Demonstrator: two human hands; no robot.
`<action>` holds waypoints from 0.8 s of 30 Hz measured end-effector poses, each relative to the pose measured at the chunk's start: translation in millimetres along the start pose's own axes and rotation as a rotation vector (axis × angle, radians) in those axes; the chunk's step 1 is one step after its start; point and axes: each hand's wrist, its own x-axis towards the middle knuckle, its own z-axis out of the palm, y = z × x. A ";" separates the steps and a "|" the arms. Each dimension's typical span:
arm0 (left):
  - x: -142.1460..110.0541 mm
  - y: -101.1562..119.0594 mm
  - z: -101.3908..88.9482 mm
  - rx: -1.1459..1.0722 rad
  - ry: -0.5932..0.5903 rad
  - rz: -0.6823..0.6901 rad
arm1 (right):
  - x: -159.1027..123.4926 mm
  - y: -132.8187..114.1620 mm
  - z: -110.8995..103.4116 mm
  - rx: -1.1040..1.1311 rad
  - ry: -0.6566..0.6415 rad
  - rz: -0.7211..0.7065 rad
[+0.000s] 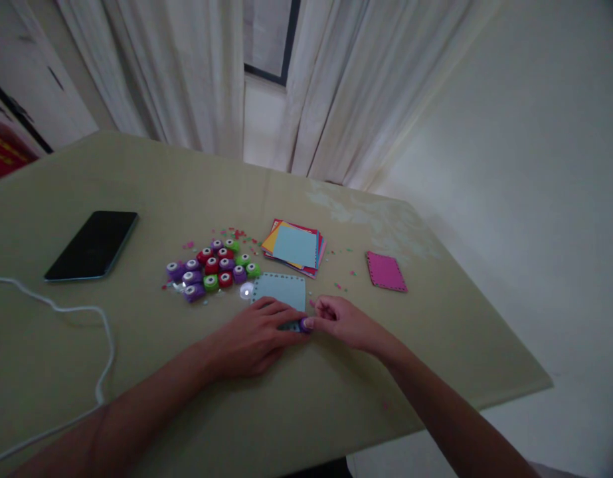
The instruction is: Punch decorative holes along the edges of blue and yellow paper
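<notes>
A light blue paper card lies on the table before me, with small holes punched along its edges. My left hand rests across its lower part, fingers stretched out and flat, hiding some of the card. At the card's lower right corner is a small purple craft punch, partly covered by fingers. My right hand has its thumb on this punch and its other fingers curled. Left of the card stand several purple, red and green craft punches in a cluster. A clear round piece lies beside the card.
Behind the card is a stack of coloured paper cards, light blue on top. A pink card with punched edges lies to the right. Tiny paper bits are scattered about. At left are a black tablet and a white cable.
</notes>
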 end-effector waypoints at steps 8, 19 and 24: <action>-4.5 -1.0 3.6 0.029 0.007 0.008 | -21.4 2.3 5.5 -0.057 0.153 -0.073; -6.3 -1.2 4.9 0.061 -0.012 0.027 | -29.1 6.3 14.6 -0.215 0.327 -0.173; -7.8 -3.2 7.8 0.054 0.009 0.022 | -24.5 24.2 -1.2 -0.356 0.532 -0.063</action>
